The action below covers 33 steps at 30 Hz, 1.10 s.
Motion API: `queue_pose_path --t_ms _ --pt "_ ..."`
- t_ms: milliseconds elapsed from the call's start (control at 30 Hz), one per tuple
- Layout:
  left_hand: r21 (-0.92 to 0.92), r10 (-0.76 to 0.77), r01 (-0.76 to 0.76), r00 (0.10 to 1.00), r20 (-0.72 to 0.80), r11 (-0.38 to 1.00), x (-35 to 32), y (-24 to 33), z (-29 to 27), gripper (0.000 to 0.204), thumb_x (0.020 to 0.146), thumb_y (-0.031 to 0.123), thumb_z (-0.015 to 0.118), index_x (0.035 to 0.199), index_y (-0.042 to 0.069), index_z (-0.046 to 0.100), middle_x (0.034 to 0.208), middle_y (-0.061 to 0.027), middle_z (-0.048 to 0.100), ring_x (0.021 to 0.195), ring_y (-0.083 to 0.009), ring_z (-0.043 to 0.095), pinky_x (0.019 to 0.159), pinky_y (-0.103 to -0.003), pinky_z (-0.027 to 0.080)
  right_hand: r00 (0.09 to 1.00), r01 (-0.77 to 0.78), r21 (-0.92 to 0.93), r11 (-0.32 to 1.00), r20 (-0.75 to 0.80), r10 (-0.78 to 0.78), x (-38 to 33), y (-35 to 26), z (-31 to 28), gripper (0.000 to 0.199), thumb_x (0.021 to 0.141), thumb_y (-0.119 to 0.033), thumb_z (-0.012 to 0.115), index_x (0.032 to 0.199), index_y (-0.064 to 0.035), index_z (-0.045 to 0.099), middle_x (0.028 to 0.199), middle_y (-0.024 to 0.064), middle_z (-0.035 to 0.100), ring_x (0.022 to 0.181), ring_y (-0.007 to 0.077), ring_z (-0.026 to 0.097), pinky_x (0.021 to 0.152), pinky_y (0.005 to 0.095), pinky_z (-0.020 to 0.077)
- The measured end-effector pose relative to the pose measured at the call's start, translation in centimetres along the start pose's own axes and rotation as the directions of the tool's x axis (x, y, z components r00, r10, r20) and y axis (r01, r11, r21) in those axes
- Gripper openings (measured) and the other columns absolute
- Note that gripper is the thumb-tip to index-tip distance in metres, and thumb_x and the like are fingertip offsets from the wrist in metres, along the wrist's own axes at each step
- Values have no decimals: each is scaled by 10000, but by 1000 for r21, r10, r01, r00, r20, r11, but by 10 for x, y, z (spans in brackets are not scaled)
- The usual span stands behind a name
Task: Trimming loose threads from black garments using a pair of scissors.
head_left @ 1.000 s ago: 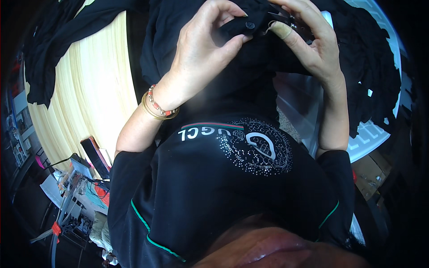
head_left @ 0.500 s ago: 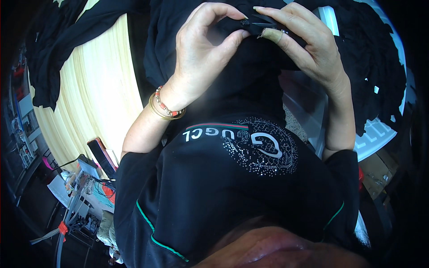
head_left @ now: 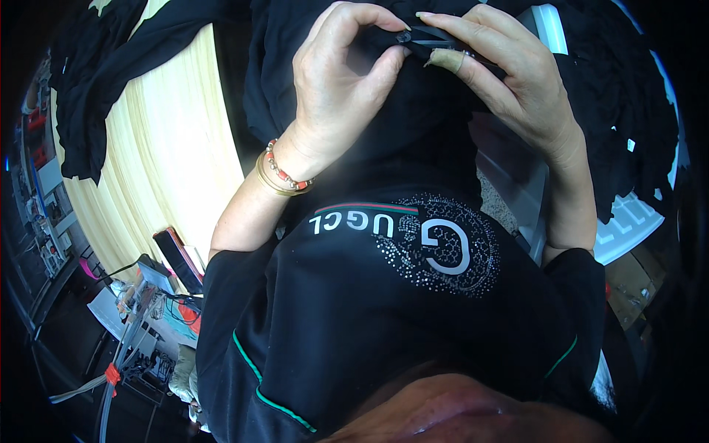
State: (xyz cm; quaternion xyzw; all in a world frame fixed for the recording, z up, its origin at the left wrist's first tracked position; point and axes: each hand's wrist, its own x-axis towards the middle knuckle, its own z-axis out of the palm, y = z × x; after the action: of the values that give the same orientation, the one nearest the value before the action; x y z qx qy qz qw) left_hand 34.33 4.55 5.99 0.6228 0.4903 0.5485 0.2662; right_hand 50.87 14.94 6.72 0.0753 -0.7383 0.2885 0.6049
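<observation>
"Starting with the left hand (head_left: 332, 81), how is its grip to be described?"

"It is closed: part of a black garment (head_left: 413, 100) is pinched by the thumb and index finger, and a small dark button (head_left: 403, 36) is seen between their tips. The wrist is ringed by a beaded bracelet (head_left: 279, 173) and a gold-coloured bangle (head_left: 266, 182)."

"And the right hand (head_left: 509, 70)?"

"That one is closed too, around what look like small snips (head_left: 434, 43). Their slim blades are parted and pointed toward the button; whether it is touched by them cannot be told. The thumb's tip is covered by a tan wrapping (head_left: 447, 59)."

"Where is the garment placed?"

"It is spread in front of the body, beneath both hands. Its outline is lost, black against black."

"What is found at the sides?"

"On the left, a wood-grain table (head_left: 177, 133) is partly covered by a dark cloth (head_left: 81, 111), and a flat dark object (head_left: 177, 258) is laid by its near edge. On the right, a dark heap of fabric (head_left: 613, 125) is piled over a white plastic tray (head_left: 628, 229)."
</observation>
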Motion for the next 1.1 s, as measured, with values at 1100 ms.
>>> queue_pose_path --t_ms 1100 --pt "-132 12 -19 998 -56 991 -1 -11 -1 257 823 -72 704 1029 19 582 1040 -83 637 1014 -141 634 958 -274 506 648 -385 -572 724 391 654 25 -52 -12 335 901 -160 673 1218 -54 662 831 47 630 707 132 568 602 255 450"
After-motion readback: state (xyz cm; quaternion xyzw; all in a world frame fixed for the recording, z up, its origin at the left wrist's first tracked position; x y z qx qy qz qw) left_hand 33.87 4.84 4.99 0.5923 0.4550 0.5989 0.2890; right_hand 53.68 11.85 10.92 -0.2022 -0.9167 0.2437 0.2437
